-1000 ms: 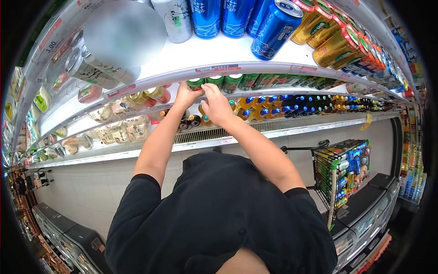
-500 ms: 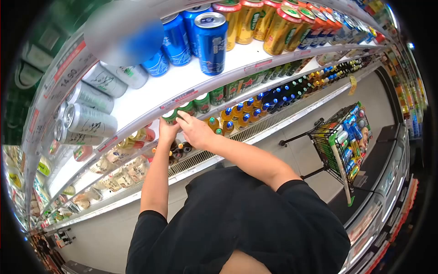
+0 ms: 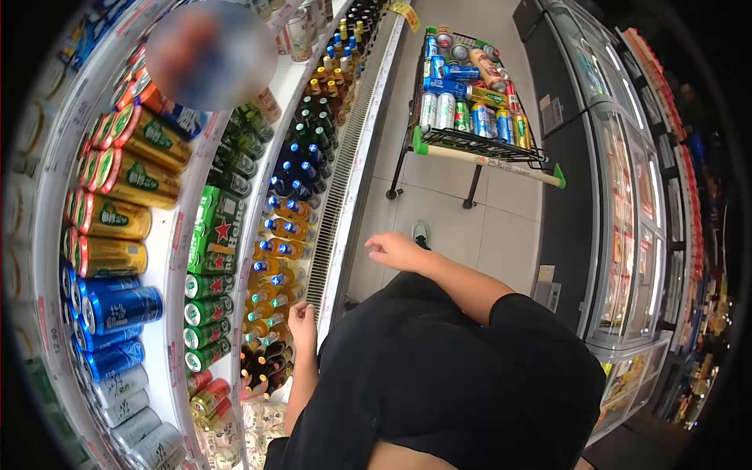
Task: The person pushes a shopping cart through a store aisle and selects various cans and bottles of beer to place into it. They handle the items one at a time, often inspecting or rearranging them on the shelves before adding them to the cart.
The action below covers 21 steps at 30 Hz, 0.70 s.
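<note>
My left hand (image 3: 303,323) hangs beside the lower shelf's edge, its fingers curled in with nothing visible in them. It is nearest to a row of amber bottles (image 3: 266,298). My right hand (image 3: 394,251) is over the aisle floor in front of my body, fingers loosely apart and holding nothing. Green beer cans (image 3: 209,311) lie in line with a green carton (image 3: 205,227) on the middle shelf, left of both hands. Beyond my right hand stands a black shopping cart (image 3: 470,141) loaded with cans (image 3: 462,90).
Blue cans (image 3: 121,309), gold cans (image 3: 129,178) and silver cans (image 3: 149,435) fill the upper shelf. Dark bottles (image 3: 305,125) stand farther along the low shelf. Glass-fronted freezers (image 3: 627,235) line the right side. A shoe (image 3: 421,231) shows on the tiled floor (image 3: 439,196).
Both hands have come away from the green cans on the shelf and drawn back towards my body. The view has swung right, bringing the cart to the top middle.
</note>
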### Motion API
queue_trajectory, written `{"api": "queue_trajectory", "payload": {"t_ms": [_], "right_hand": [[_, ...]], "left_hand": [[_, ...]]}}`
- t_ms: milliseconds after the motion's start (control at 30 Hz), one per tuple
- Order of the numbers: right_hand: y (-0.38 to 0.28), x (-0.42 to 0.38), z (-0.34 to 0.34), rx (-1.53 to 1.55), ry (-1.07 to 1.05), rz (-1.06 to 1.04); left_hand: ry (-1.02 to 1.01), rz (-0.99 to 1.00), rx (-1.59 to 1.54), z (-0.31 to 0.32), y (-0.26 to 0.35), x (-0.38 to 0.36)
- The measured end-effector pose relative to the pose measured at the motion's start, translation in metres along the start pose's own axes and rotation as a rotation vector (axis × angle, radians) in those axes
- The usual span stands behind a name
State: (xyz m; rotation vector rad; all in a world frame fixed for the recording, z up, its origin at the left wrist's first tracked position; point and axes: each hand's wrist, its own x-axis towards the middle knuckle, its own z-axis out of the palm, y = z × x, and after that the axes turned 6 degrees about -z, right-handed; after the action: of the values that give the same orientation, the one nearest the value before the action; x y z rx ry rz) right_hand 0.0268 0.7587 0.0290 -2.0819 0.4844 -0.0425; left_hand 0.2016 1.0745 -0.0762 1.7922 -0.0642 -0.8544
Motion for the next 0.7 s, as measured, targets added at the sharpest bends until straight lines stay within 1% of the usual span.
{"api": "queue_trajectory", "payload": {"t_ms": [67,167,200,267,333,367,400,433,467,500,533,600,667,700], "right_hand": [[0.017,-0.015,-0.050,0.050,0.130,0.079],[0.041,-0.041,-0.127,0.090,0.407,0.045],[0.054,-0.049,-0.153,0.037,0.495,0.053],[0.086,-0.072,-0.204,-0.070,0.656,0.070],[0.128,-0.099,-0.246,-0.245,0.713,0.112],[0.148,-0.112,-0.264,-0.338,0.742,0.128],[0.167,-0.125,-0.277,-0.363,0.727,0.169],[0.186,-0.137,-0.285,-0.388,0.706,0.209],[0.198,-0.147,-0.291,-0.411,0.682,0.249],[0.203,-0.155,-0.297,-0.435,0.661,0.224],[0.206,-0.162,-0.303,-0.464,0.642,0.197],[0.214,-0.172,-0.310,-0.534,0.595,0.173],[0.228,-0.173,-0.306,-0.614,0.562,0.189],[0.231,-0.172,-0.308,-0.623,0.525,0.246]], "left_hand": [[-0.109,0.079,0.201,0.047,0.042,0.023],[-0.155,0.257,0.286,0.141,0.130,0.035],[-0.159,0.309,0.350,0.173,0.153,0.040],[-0.206,0.363,0.352,0.243,0.197,0.040],[-0.218,0.581,0.454,0.312,0.222,0.040],[-0.271,0.693,0.494,0.346,0.242,0.030],[-0.312,0.874,0.595,0.377,0.253,0.028],[-0.379,0.865,0.609,0.408,0.262,0.020],[-0.437,1.008,0.678,0.435,0.261,0.024],[-0.495,1.057,0.645,0.461,0.268,0.015],[-0.532,1.116,0.671,0.484,0.263,0.017],[-0.657,1.222,0.836,0.513,0.258,0.024],[-0.691,1.163,1.016,0.525,0.256,0.028],[-0.710,1.136,1.106,0.530,0.255,0.033]]}}
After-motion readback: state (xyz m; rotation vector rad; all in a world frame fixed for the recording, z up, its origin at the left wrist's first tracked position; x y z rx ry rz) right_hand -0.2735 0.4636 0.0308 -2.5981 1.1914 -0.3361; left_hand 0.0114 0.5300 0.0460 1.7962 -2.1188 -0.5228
